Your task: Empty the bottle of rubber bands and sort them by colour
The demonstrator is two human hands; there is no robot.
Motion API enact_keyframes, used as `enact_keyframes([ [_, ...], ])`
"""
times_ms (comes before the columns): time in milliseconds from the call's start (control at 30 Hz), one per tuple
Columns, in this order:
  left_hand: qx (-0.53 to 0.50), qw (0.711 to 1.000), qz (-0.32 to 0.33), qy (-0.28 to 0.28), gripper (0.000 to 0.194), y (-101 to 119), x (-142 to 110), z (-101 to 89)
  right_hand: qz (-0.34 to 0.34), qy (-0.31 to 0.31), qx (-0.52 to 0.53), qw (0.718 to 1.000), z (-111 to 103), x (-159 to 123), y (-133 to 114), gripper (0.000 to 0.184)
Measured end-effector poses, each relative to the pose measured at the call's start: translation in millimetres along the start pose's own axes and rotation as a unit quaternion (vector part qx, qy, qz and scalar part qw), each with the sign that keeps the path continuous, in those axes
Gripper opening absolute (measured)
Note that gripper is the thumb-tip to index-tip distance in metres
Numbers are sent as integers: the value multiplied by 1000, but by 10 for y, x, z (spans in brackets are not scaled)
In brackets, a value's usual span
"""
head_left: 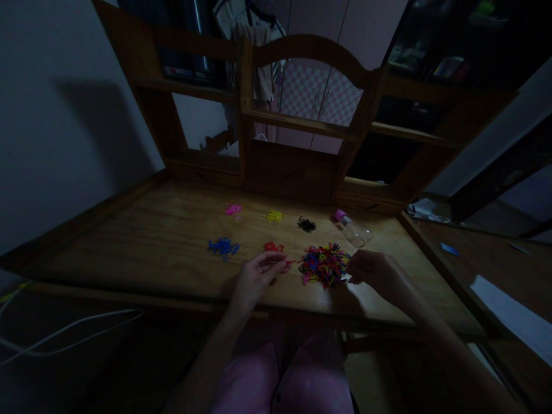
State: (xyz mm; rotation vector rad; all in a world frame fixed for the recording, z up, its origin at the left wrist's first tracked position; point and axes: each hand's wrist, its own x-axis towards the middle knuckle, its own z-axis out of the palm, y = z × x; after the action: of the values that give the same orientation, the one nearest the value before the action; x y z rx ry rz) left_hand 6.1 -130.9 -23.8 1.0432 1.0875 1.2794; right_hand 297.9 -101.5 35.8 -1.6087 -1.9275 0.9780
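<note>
A mixed heap of small coloured elastic bands point(325, 264) lies near the front of the wooden table. My left hand point(263, 271), left of the heap, pinches a red elastic band point(291, 262) between thumb and fingertips. At the heap's right edge, the fingers of my right hand point(371, 268) are closed together; what they hold, if anything, is too small to make out. Single-colour piles lie around: red bands point(273, 246) just behind my left hand, blue bands point(223, 246) farther left, and pink bands point(233, 210), yellow bands point(275, 216) and black bands point(306, 224) in the back row.
A clear bottle with a pink cap point(354, 233) lies on its side behind the heap. The table point(142, 241) backs onto a wooden shelf frame point(302, 129). Off to the right, white paper point(513, 310) and a blue card point(449, 248) rest on another surface. A white cable point(77, 325) hangs at left.
</note>
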Motion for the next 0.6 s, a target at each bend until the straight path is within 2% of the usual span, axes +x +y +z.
enact_keyframes([
  [133, -33, 999, 7, -9, 29, -12, 7, -10, -9, -2, -13, 1000, 9, -15, -30, 9],
  [267, -21, 1000, 11, -12, 30, -11, 5, -16, -25, 6, -53, 998, -14, -28, -85, 10],
  [367, 7, 1000, 9, -25, 32, -9, -5, -16, -35, -7, -8, 999, 34, -40, -168, 13],
  [500, 44, 998, 8, -45, 33, -18, -16, -2, -78, -56, 109, 989, 311, -51, -368, 23],
  [600, 49, 997, 31, -49, 28, -12, -26, 15, -102, -114, 147, 977, 599, -19, -507, 37],
])
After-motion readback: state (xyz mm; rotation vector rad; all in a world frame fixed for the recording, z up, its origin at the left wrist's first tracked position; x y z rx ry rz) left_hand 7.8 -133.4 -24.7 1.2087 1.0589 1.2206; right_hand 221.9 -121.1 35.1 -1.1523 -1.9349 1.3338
